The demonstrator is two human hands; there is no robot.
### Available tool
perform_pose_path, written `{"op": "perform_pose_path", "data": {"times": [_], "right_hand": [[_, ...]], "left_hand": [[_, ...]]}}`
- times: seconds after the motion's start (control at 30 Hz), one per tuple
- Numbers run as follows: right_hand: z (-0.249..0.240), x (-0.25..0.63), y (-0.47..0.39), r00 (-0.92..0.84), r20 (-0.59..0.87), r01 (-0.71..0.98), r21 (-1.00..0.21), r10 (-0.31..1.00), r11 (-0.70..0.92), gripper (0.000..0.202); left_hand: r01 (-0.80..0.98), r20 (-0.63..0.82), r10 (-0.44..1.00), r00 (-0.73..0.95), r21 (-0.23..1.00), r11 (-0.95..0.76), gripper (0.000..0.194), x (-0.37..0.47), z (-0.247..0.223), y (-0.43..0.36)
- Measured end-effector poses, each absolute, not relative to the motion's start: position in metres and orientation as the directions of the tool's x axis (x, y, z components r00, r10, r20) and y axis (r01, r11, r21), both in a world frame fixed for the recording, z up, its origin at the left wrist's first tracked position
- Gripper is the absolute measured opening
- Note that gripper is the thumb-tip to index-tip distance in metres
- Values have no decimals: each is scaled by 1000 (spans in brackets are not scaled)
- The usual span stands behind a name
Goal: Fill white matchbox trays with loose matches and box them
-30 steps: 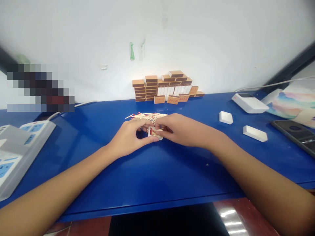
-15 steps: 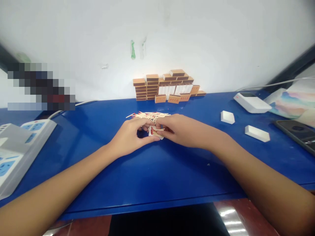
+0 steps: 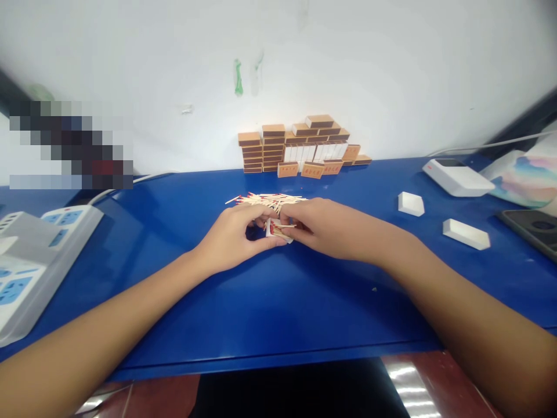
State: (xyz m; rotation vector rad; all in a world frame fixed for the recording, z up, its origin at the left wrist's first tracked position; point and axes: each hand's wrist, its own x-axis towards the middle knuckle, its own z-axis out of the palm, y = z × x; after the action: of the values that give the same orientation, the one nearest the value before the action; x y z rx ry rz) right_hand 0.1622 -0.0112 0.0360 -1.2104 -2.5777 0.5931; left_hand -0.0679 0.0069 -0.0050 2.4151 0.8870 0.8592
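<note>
My left hand (image 3: 232, 235) grips a small white matchbox tray (image 3: 269, 227), its thumb along the near side and fingers round the far side. Red-tipped matches (image 3: 277, 231) lie inside that tray. Over the tray's right end, the closed fingers of my right hand (image 3: 315, 226) pinch matches, partly hidden by the hand. Just behind both hands is a loose pile of matches (image 3: 265, 200) with red heads, spread on the blue table (image 3: 243, 313).
Stacked matchboxes (image 3: 273, 148) stand against the wall. Two white trays (image 3: 411, 204) lie at right, near a white device (image 3: 456, 177), a dark phone (image 3: 533, 229) and a colourful plastic bag (image 3: 531, 174). A power strip (image 3: 52, 255) sits at left.
The camera view has shifted slightly, moving the background a little. Both hands stay at the tray, and the right fingers have moved slightly over the matches in it.
</note>
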Motion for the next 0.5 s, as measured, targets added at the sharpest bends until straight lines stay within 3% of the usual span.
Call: {"op": "perform_pose_path", "data": {"times": [0.5], "right_hand": [[38,161,-13,-631,7,694,-443,776,568,18]], "left_hand": [[436,418,658,626,512,-740,33,-68,-6,7]]}}
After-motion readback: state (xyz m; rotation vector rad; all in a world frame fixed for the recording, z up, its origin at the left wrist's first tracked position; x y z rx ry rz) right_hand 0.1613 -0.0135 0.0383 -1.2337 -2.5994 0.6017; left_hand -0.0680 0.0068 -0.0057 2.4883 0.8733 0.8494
